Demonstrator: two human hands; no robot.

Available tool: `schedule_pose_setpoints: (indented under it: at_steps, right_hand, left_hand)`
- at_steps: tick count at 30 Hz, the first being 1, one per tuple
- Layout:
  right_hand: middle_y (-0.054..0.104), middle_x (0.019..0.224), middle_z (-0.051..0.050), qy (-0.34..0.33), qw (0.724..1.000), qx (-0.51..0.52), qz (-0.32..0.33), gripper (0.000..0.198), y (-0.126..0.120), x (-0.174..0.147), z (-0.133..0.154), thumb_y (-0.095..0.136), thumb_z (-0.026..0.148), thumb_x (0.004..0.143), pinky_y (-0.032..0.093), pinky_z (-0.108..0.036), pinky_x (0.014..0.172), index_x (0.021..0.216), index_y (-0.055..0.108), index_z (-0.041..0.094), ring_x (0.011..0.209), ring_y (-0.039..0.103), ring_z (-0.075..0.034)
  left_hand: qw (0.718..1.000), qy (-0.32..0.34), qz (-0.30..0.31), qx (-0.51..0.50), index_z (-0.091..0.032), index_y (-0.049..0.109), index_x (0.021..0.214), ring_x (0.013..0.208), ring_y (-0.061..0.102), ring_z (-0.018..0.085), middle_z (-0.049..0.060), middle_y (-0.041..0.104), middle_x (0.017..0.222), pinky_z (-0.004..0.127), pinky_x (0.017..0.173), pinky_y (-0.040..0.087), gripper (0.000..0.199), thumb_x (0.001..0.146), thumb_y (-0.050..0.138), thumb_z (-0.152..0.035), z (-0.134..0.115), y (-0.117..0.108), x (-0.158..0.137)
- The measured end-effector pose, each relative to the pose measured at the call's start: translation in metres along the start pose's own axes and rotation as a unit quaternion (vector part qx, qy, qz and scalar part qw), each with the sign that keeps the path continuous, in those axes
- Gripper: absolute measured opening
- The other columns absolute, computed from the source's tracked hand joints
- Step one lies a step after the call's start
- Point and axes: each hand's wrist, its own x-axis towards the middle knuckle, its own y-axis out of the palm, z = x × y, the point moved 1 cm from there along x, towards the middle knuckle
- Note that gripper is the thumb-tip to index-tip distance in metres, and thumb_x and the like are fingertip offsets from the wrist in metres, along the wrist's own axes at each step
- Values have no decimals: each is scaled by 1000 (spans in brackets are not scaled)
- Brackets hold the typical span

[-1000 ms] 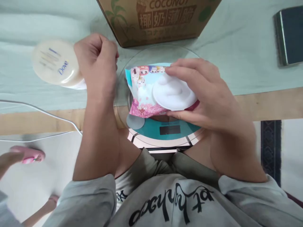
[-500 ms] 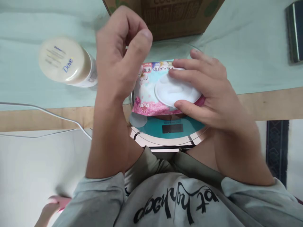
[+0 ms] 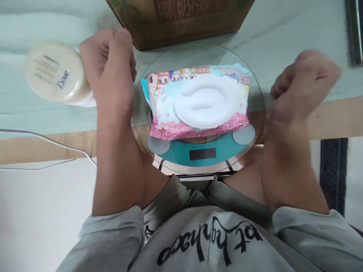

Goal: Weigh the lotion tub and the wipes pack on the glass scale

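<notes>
A pack of wet wipes (image 3: 163, 109) with a white oval lid lies flat on a round glass scale (image 3: 178, 154), whose teal band and dark display show below it. My left hand (image 3: 109, 68) is curled into a loose fist left of the scale, beside a cream Dove bottle (image 3: 52, 75); nothing shows in it. Off to the right of the scale, my right hand (image 3: 303, 85) is also closed, slightly blurred, with nothing visible inside. Neither hand touches the wipes pack.
Behind the scale stands a brown cardboard box (image 3: 181, 22). A pale green cloth (image 3: 283, 49) covers the table back from its wooden edge (image 3: 334, 117). A white cable (image 3: 53, 140) hangs at the left, and a dark object (image 3: 356, 34) sits at the far right.
My right hand has left the wipes pack, moved right and closed. My left hand has shifted left, still curled. The pack stays on the scale, now fully uncovered.
</notes>
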Motion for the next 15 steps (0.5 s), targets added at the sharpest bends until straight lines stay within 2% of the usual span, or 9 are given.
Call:
schedule_pose_setpoints:
  at_steps: [2,4,7,10,15]
  right_hand:
    - [34,77,-11,31,999,27,-20,54,11,4,-16,19,58,101,42,-39,83,98,57,20,73,34,-18]
    - [27,73,-10,25,999,41,-12,46,16,3,-20,29,57,99,43,-39,86,84,54,21,74,34,-17]
    - [18,71,-8,13,998,56,-10,44,13,0,-10,39,55,97,45,-36,84,67,33,22,72,28,-14]
    - [14,69,-7,13,998,66,-8,52,8,-1,0,47,52,95,43,-32,76,64,18,22,68,17,-10]
    - [11,68,-7,7,999,50,-9,53,7,-1,2,46,51,96,44,-31,72,64,17,21,68,18,-10]
  left_hand:
    - [997,-27,-57,36,-21,31,47,46,16,5,-3,23,47,30,54,5,55,94,46,2,11,-2,1]
    - [994,-52,-86,53,-21,25,49,48,14,4,-3,20,50,30,56,2,53,91,44,7,19,-3,2]
    - [991,-74,-86,72,-19,27,50,51,14,4,-3,20,51,30,57,2,52,88,43,12,20,1,1]
    - [988,-92,-83,95,-18,28,45,50,14,4,-3,21,48,31,58,2,55,86,42,15,13,5,0]
    - [986,-97,-80,111,-16,30,44,51,17,4,-3,23,48,29,58,4,56,88,48,14,11,6,0]
